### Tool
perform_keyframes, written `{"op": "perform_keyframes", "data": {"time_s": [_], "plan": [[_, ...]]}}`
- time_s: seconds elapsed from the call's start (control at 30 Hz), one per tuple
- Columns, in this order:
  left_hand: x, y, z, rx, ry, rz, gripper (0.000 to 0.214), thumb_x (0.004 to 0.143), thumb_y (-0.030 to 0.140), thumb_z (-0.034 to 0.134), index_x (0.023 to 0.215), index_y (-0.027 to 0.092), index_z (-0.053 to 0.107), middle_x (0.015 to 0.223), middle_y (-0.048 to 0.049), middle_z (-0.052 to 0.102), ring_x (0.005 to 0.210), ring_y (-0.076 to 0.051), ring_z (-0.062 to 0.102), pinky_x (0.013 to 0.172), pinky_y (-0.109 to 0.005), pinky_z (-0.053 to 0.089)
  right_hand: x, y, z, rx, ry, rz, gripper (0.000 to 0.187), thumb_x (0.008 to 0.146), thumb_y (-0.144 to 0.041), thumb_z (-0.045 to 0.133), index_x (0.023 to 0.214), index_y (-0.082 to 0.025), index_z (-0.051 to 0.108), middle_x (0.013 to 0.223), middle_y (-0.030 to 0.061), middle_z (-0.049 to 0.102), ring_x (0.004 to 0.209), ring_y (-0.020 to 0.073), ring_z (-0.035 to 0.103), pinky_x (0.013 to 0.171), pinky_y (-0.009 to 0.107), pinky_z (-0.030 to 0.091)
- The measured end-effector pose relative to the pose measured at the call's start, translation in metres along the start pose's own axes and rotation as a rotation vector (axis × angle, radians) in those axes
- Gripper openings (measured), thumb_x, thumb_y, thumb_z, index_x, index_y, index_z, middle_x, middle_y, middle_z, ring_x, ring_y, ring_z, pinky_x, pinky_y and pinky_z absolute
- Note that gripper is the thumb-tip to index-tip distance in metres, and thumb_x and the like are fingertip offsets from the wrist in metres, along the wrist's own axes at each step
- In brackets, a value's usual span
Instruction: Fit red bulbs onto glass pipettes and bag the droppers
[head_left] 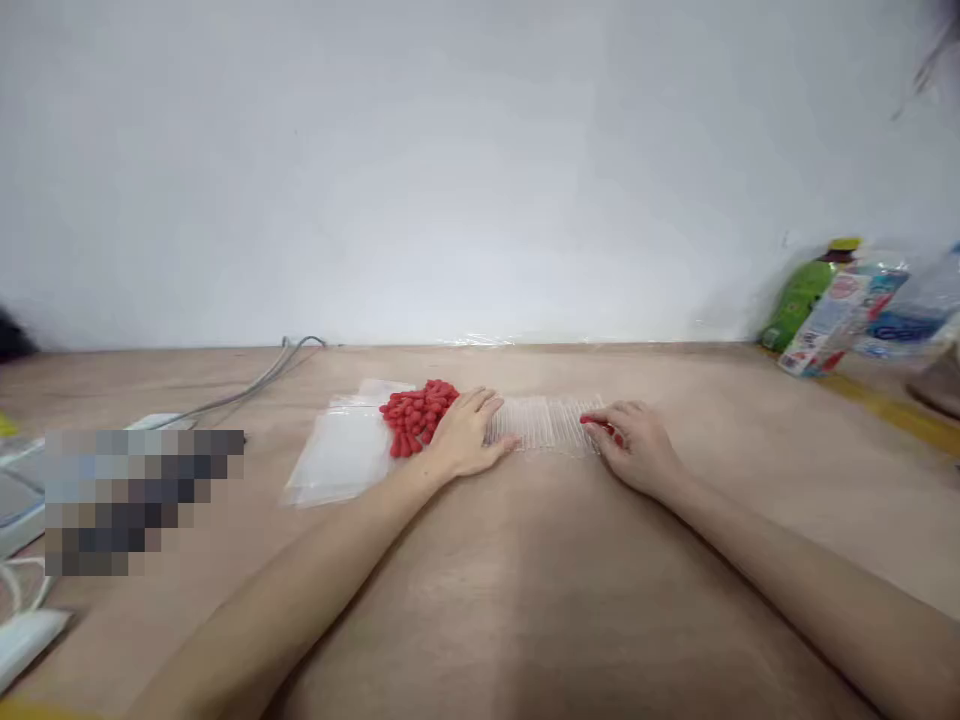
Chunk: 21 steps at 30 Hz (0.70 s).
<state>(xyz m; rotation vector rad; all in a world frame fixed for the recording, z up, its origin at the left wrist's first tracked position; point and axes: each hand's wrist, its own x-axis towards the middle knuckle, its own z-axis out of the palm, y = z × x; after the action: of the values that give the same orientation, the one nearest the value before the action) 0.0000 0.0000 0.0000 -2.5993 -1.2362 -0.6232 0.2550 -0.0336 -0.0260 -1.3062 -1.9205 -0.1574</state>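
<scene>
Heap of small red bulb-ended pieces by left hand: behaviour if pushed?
The heap of small red bulb-ended pieces would probably spread, being loosely piled. Individual pieces may roll, given their rounded ends, perhaps curving because some look narrower at one end.

Hands: 2, L hand (469,440) + R hand (637,445). Red bulbs (416,410): dozens, exact no. hidden in heap. Clear tubes (544,425): many, too fine to count. Plastic bags (337,455): min. 2. Bottles: 2, green bottle (801,300) + blue-label bottle (907,325). Carton (829,315): 1.
</scene>
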Motion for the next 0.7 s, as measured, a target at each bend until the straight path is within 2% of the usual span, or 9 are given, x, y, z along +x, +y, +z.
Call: {"op": "perform_keyframes", "data": {"time_s": [0.17,0.4,0.57,0.7], "plan": [[-0.005,0.002,0.004,0.031,-0.008,0.061,0.056,0.082,0.054,0.038,0.116,0.013,0.053,0.130,-0.0133,0.043,0.125,-0.027,0.031,0.105,-0.045,0.021,-0.001,0.001,0.001,-0.009,0.013,-0.005,0.019,0.080,-0.029,0.048,0.085,-0.020,0.065,0.067,0.0026,0.058,0.073,0.0178,0.051,0.073,0.033,0.034],[-0.015,0.004,0.004,-0.031,0.096,0.068,0.042,0.084,0.044,0.042,0.110,0.016,0.058,0.126,-0.0117,0.047,0.121,-0.027,0.035,0.101,-0.046,0.029,-0.002,0.002,0.002,-0.030,0.001,-0.018,0.020,0.080,-0.029,0.048,0.085,-0.020,0.065,0.067,0.0032,0.058,0.073,0.0183,0.051,0.070,0.032,0.034],[-0.015,0.005,0.005,-0.009,0.083,0.065,0.039,0.084,0.042,0.043,0.107,0.016,0.060,0.127,-0.0115,0.046,0.122,-0.028,0.034,0.101,-0.046,0.029,-0.002,0.005,0.003,-0.039,-0.004,-0.029,0.020,0.080,-0.029,0.048,0.085,-0.020,0.065,0.067,0.0035,0.058,0.073,0.0183,0.051,0.070,0.032,0.034],[-0.015,0.007,0.003,-0.001,0.116,0.072,0.032,0.084,0.037,0.044,0.100,0.016,0.063,0.122,-0.0100,0.050,0.119,-0.027,0.037,0.101,-0.044,0.030,-0.002,0.005,0.002,-0.048,-0.008,-0.032,0.021,0.081,-0.030,0.047,0.084,-0.020,0.066,0.066,0.0038,0.058,0.074,0.0189,0.051,0.069,0.032,0.034]]}}
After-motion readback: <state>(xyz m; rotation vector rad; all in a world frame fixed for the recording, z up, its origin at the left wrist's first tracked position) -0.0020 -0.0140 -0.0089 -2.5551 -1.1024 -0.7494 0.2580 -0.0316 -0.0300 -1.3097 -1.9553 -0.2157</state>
